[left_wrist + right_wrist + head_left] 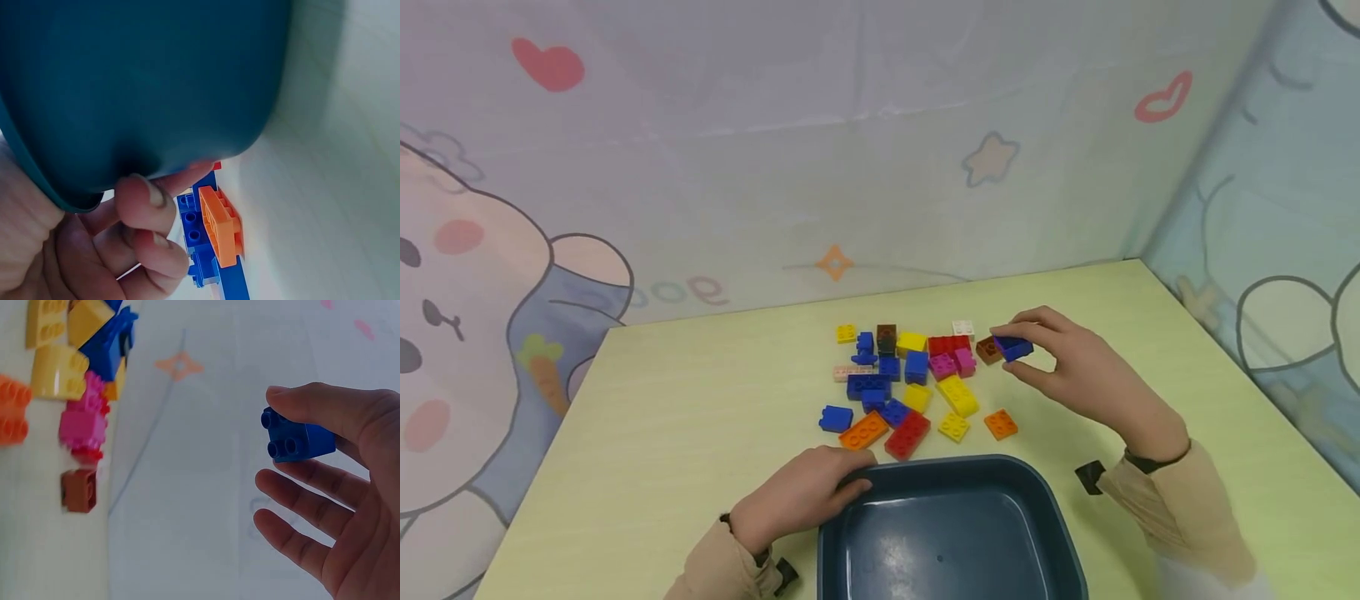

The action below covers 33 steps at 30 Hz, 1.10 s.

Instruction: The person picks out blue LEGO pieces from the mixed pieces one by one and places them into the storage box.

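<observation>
My right hand (1093, 371) pinches a dark blue building brick (1017, 348) between thumb and forefinger, held up over the right end of a loose group of bricks. In the right wrist view the studs of the blue brick (290, 440) face left, and the other fingers stay clear of it. My left hand (805, 493) holds the far left corner of a dark teal tray (951, 464); the left wrist view shows its curled fingers (147, 206) against the outside of the tray (162, 81). A brown brick (988, 350) lies closest to the right hand.
Beyond the tray, blue, red, pink, yellow and orange bricks lie on the pale table (700, 400). An orange brick (1001, 424) and a yellow brick (954, 427) lie near its far rim. A white brick (962, 329) is at the back. Behind the table hangs a printed cloth (737, 192).
</observation>
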{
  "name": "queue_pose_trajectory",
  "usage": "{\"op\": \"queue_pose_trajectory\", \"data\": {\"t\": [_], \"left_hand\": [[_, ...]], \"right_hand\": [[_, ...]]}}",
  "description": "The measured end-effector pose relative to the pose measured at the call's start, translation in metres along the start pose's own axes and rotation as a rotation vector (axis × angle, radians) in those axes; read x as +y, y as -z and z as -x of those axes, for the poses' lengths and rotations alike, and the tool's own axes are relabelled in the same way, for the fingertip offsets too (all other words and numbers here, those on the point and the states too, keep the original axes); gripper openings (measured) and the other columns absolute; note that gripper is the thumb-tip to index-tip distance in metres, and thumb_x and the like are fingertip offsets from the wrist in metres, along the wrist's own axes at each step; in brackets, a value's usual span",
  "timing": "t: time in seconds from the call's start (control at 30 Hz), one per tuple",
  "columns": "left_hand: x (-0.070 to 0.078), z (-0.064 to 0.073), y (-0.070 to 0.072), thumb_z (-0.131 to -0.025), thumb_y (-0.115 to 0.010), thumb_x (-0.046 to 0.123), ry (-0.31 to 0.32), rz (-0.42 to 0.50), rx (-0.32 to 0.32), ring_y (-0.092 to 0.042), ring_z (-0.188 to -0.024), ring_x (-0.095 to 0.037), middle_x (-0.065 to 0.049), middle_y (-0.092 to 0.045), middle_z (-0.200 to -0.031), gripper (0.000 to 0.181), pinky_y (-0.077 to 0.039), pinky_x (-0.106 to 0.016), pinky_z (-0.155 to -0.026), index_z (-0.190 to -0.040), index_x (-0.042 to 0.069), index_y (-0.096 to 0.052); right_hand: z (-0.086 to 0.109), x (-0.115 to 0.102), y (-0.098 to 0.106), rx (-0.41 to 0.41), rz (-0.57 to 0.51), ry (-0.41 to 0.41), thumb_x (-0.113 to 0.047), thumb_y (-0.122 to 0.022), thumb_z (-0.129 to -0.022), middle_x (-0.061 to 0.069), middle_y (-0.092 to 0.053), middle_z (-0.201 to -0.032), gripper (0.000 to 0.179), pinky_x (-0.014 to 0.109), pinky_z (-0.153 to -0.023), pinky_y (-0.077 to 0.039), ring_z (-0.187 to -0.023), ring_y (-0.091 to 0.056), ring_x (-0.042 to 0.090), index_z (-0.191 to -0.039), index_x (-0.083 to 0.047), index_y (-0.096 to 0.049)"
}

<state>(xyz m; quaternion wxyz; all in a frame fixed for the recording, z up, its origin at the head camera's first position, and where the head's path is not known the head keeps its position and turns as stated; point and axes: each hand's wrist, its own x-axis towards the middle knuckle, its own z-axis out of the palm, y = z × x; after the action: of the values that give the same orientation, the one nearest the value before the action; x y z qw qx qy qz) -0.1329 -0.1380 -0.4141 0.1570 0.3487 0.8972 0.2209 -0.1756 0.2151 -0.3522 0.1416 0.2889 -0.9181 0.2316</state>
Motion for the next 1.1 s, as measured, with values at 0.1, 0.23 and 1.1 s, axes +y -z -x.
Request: {"op": "queue_pose_trajectory", "data": {"t": [0.1,0.23,1.1], "left_hand": [[0.001,-0.001,-0.001,-0.098,-0.067,0.017,-0.004,-0.005,0.004,-0.05,-0.067,-0.008,0.011,-0.055,-0.077,0.006,-0.045,-0.023,-0.065,-0.104,0.014,-0.065],[0.0,0.0,-0.001,-0.098,-0.067,0.017,-0.004,-0.011,0.006,-0.05,-0.067,-0.008,0.011,-0.054,-0.076,0.007,-0.045,-0.023,-0.065,-0.104,0.014,-0.065],[-0.001,-0.001,-0.003,-0.099,-0.067,0.016,-0.027,-0.039,0.035,-0.052,-0.07,-0.009,0.008,-0.057,-0.079,0.007,-0.045,-0.025,-0.068,-0.104,0.013,-0.065]], "right_hand": [[-0.002,-0.015,0.001,-0.001,-0.001,0.04,-0.014,-0.079,-0.088,0.007,-0.059,-0.122,0.042,0.041,-0.079,-0.057,-0.098,-0.064,0.022,-0.128,-0.012,-0.067],[-0.005,-0.039,0.001,-0.015,-0.024,0.097,-0.014,-0.08,-0.087,0.007,-0.059,-0.123,0.044,0.036,-0.077,-0.057,-0.098,-0.064,0.021,-0.128,-0.013,-0.067],[-0.008,-0.116,-0.013,-0.078,-0.203,0.463,-0.022,-0.08,-0.088,0.003,-0.06,-0.127,0.047,0.032,-0.087,-0.056,-0.113,-0.059,0.018,-0.132,-0.019,-0.066]]}}
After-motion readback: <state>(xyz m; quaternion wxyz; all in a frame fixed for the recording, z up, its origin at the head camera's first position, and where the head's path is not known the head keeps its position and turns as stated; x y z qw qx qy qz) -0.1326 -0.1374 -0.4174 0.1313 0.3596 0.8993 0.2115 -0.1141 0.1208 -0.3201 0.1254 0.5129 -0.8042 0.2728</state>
